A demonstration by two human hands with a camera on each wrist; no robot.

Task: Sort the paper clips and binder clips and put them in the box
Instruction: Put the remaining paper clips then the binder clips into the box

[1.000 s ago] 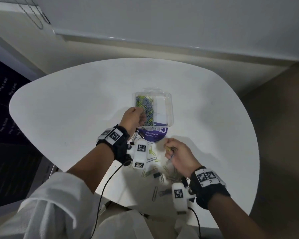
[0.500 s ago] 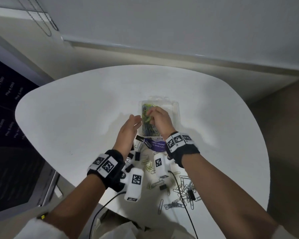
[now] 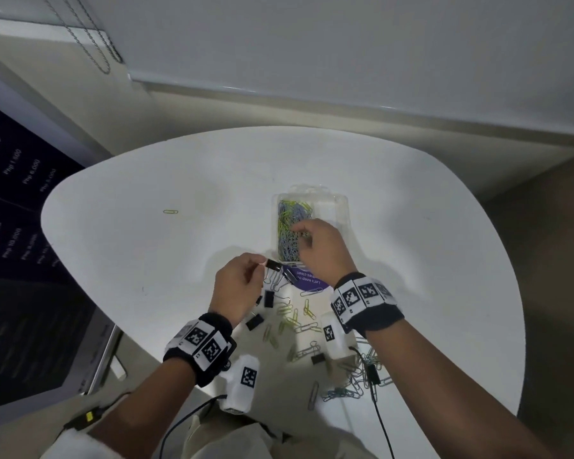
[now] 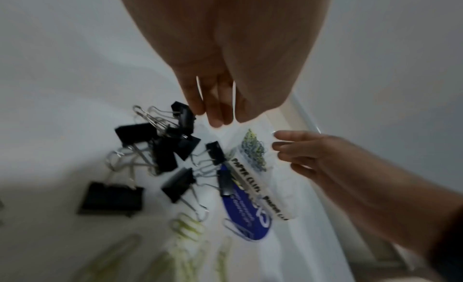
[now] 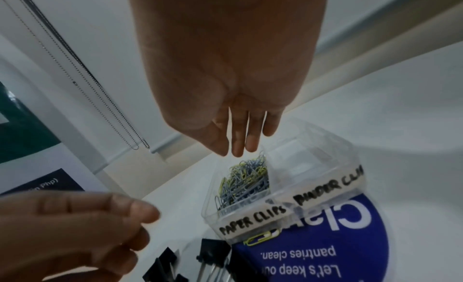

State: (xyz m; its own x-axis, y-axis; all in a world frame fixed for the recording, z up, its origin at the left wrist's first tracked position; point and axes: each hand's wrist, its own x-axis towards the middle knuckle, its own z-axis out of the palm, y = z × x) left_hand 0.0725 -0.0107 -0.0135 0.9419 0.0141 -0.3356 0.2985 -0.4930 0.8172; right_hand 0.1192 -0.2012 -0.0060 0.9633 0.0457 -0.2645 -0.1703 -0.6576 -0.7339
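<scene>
White table (image 3: 146, 260), left hand (image 3: 237, 286) fingers pinching binder clip (image 3: 274, 265), right hand (image 3: 322, 250) fingers extended together over box (image 3: 342, 207)

A: Dim room overall; the white worktop (image 3: 146, 260) is the brightest surface, with soft grey shadows beside both wrists.

B: The head view bows straight lines at its edges. In the left wrist view the binder clips (image 4: 160, 147) are smeared and the foreground is soft; the right wrist view blurs the near hand (image 5: 75, 227).

The box (image 3: 342, 207) stands mid-table (image 3: 146, 260) (paper clips (image 3: 289, 226) in its left compartment), binder clips (image 3: 268, 299) scattered before it.
</scene>
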